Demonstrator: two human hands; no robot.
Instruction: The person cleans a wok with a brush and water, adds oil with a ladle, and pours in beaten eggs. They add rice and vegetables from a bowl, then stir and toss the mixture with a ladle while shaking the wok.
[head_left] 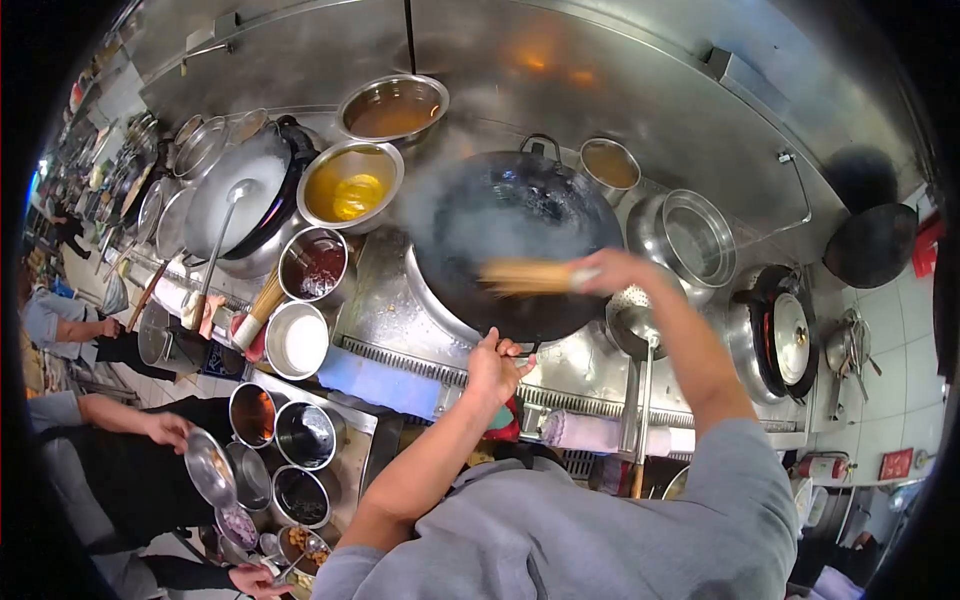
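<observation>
My right hand (612, 272) is closed round the end of a bamboo wok brush (530, 277), whose bristles point left over the inside of a big black wok (560, 215). Hand and brush are slightly blurred. Steam hangs over the left part of the wok. At the wok's near rim, my left hand (495, 370) grips around the small loop handle, with some fingers partly hidden. Just right of the wok, a perforated ladle (632, 310) rests over a metal bowl, its long handle toward me.
Left of the wok stand bowls of yellow oil (352, 185), red sauce (314, 264) and white powder (297, 340). A second wok (240, 195) with a ladle is farther left. A lidded pot (790, 335) stands right. Co-workers' hands (170, 430) hold bowls at lower left.
</observation>
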